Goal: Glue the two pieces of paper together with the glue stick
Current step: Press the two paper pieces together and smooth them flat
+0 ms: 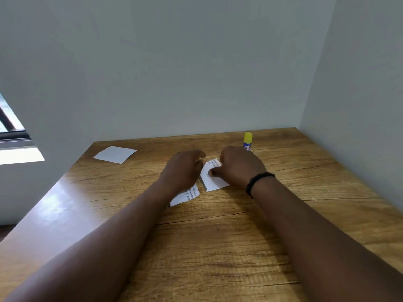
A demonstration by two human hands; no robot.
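Observation:
Two small white paper pieces with printed text lie mid-table. My right hand (237, 166) pinches the right-hand paper piece (214, 182), thumb pressed on its top face, and its left edge is lifted slightly. My left hand (185, 168) rests curled over the other paper piece (185, 196), whose lower end with text shows below the wrist. The fingertips of both hands nearly meet above the papers. A glue stick (248, 141) with a yellow cap and blue label stands upright just behind my right hand, untouched.
A third blank white paper square (115, 154) lies at the far left of the wooden table (218, 247). Grey walls close the table's back and right sides. A black band circles my right wrist. A window is at the left.

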